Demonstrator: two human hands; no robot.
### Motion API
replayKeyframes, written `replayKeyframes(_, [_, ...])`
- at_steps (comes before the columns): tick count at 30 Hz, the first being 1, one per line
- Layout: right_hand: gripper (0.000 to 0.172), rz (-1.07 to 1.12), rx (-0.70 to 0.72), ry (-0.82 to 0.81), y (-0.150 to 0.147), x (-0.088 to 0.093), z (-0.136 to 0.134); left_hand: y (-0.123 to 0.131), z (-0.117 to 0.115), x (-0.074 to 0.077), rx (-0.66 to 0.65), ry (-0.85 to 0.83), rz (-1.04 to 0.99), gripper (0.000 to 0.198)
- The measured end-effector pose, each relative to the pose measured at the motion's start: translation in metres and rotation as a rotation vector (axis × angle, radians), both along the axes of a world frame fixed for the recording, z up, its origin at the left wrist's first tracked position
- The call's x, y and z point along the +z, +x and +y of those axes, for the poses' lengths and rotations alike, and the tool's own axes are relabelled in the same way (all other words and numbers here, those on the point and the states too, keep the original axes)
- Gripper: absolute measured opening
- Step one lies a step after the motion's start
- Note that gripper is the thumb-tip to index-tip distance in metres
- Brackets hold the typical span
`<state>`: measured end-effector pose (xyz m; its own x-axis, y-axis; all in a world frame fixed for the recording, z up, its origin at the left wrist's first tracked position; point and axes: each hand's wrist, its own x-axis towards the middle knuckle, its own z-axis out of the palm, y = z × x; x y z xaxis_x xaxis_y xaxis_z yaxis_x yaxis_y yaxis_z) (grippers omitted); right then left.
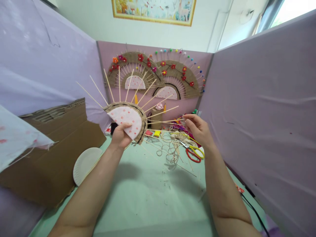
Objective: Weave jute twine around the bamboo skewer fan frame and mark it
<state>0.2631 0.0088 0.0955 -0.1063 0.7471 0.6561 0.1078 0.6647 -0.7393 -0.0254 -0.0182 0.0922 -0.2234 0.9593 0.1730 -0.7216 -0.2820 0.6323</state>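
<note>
My left hand [120, 135] is closed on the lower edge of a half-round paper fan piece [127, 119], white with pink dots, rimmed with woven brown twine. Several thin wooden skewers [138, 89] fan out from it. I hold it up above the green table [148, 197]. My right hand [197, 129] is raised to the right of the piece, fingers pinched at the tip of the lowest skewer [170, 121], perhaps also on a strand of twine that is too thin to make out.
Loose twine [170, 148], skewers, red and yellow scissors [195, 153] and coloured bits lie at the table's back. A white paper plate [85, 164] and cardboard sheets [56, 154] sit at the left. Two finished flower-decorated fans [158, 77] hang on the back partition. Purple partitions enclose the table.
</note>
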Motion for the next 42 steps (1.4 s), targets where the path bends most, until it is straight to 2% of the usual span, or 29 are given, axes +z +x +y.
replayKeyframes(3, [0.020,0.082,0.014,-0.013,-0.008,-0.002,0.003,0.000,0.001,0.001,0.054,0.004,-0.053,0.059])
replayKeyframes(6, [0.021,0.195,0.111,-0.105,-0.014,-0.008,0.012,0.001,0.001,0.003,0.072,0.028,-0.084,0.058])
replayKeyframes(9, [0.027,0.272,0.283,-0.224,-0.018,-0.018,0.023,0.002,-0.001,0.003,0.074,0.058,-0.108,0.058])
replayKeyframes(13, [0.042,0.267,0.528,-0.382,-0.021,-0.031,0.035,0.003,-0.002,0.004,0.064,0.073,-0.121,0.058])
replayKeyframes(17, [0.032,0.162,0.610,-0.465,-0.035,-0.043,0.032,0.003,-0.003,0.005,0.029,0.064,-0.126,0.056])
replayKeyframes(19, [0.033,0.029,0.648,-0.493,-0.048,-0.049,0.025,0.004,-0.003,0.005,0.037,0.066,-0.136,0.055])
replayKeyframes(22, [0.031,-0.236,0.665,-0.473,-0.070,-0.056,0.012,0.010,-0.004,0.004,0.036,0.057,-0.152,0.054])
replayKeyframes(25, [0.029,-0.373,0.684,-0.426,-0.083,-0.059,0.005,0.018,-0.006,0.002,-0.049,0.049,-0.155,0.051])
replayKeyframes(28, [0.027,-0.390,0.730,-0.392,-0.083,-0.058,0.004,0.026,-0.008,-0.002,-0.095,0.031,-0.149,0.049])
replayKeyframes(33, [0.023,-0.465,0.827,-0.349,-0.075,-0.049,0.005,0.035,-0.008,-0.009,-0.044,-0.007,-0.137,0.047])
replayKeyframes(35, [0.025,-0.421,0.854,-0.339,-0.074,-0.049,0.006,0.037,-0.006,-0.011,-0.030,-0.015,-0.135,0.046])
replayKeyframes(42, [0.062,0.091,0.794,-0.408,-0.072,-0.072,0.002,0.056,0.010,-0.011,-0.028,-0.037,-0.189,0.044])
